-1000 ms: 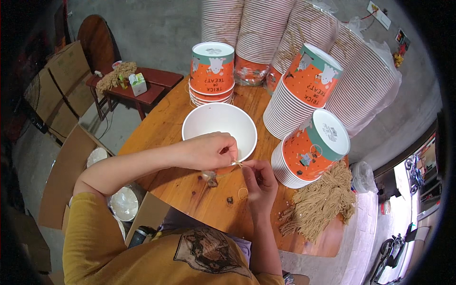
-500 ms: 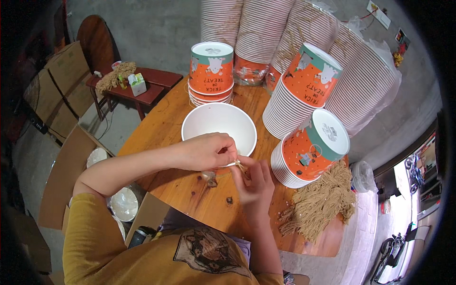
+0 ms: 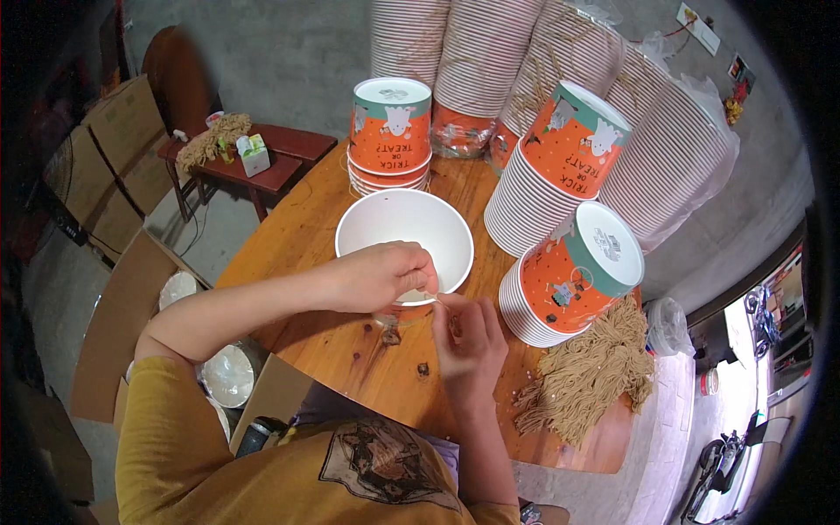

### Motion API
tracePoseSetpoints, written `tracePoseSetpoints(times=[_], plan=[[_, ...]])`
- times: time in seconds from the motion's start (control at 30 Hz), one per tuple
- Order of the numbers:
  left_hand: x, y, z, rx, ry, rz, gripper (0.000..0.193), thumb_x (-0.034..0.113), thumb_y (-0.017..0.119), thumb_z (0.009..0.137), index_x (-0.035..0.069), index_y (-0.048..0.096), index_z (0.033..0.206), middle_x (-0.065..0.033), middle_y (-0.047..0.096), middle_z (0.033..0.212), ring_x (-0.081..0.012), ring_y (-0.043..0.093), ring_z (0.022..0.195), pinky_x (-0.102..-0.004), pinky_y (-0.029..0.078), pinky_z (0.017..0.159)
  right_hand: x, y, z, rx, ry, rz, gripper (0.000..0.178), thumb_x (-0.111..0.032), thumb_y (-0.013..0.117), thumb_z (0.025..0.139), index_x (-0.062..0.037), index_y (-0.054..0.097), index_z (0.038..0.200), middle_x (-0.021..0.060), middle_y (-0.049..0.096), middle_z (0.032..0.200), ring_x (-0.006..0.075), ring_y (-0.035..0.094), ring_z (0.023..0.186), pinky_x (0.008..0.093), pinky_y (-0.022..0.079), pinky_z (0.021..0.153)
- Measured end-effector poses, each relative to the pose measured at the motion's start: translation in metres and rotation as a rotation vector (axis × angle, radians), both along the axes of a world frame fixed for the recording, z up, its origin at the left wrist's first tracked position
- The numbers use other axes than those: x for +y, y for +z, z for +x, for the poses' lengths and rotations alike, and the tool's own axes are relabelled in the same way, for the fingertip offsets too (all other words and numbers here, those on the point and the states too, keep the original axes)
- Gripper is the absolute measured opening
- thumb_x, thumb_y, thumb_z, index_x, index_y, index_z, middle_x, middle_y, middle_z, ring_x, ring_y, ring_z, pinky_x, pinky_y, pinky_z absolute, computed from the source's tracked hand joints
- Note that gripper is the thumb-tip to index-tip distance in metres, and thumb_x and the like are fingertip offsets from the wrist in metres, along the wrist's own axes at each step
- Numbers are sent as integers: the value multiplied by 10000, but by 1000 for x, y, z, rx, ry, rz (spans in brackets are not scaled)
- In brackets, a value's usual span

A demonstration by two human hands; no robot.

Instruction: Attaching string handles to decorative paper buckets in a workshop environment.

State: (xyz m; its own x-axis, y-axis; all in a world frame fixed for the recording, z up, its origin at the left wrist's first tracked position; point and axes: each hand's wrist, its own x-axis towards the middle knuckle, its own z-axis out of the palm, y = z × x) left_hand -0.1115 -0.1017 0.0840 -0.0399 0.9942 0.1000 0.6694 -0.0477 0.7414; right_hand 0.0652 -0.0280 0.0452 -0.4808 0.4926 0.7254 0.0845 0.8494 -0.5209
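A white-lined paper bucket point(image 3: 385, 219) stands mouth up at the middle of the table. My left hand point(image 3: 381, 276) reaches over its near rim, thumb and fingers pinched together at the near right edge. Just outside that edge my right hand point(image 3: 471, 337) is closed, fingers curled, on a thin tan cord point(image 3: 435, 300) that runs to the rim between both hands. My left fingers hide where the cord meets the bucket, and what they pinch does not show clearly.
Upside-down orange buckets stand stacked behind point(image 3: 389, 131) and at the right point(image 3: 569, 271). A heap of tan cords point(image 3: 595, 376) lies on the wooden table's point(image 3: 289, 236) right side. Taller bucket stacks point(image 3: 490, 52) rise at the back. An open carton point(image 3: 109, 332) stands at the left.
My right hand has shifted slightly right and down, away from the rim, and its fingers have curled in more. A thin length of cord now stretches between the hands. The bucket stays put.
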Motion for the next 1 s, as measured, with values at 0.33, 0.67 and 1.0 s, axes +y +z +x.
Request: tracePoseSetpoints(times=[0.33, 0.67, 1.0], plan=[[-1, 12, 10, -91, 20, -147, 155, 170, 579, 934, 15, 569, 927, -46, 584, 852, -129, 560, 769, -287, 475, 694, -1, -1, 2, -9, -2, -75, 154, 1, 713, 793, -47, 656, 929, 49, 503, 700, 139, 497, 542, 273, 417, 493], [-1, 16, 11, -63, 48, -154, 164, 190, 589, 931, 28, 563, 914, -46, 578, 850, -135, 545, 767, -293, 463, 681, 1, 0, 3, -62, -77, 150, 193, -12, 722, 774, -63, 642, 942, 48, 533, 698, 166, 520, 542, 297, 419, 495], [-7, 8, 17, 145, 24, 126, 128, 153, 510, 915, 36, 531, 867, -121, 556, 889, -313, 503, 928, -404, 419, 827, -1, -4, 1, -81, -83, 158, 183, 6, 675, 763, -81, 579, 891, 50, 575, 681, 202, 569, 547, 320, 449, 509]])
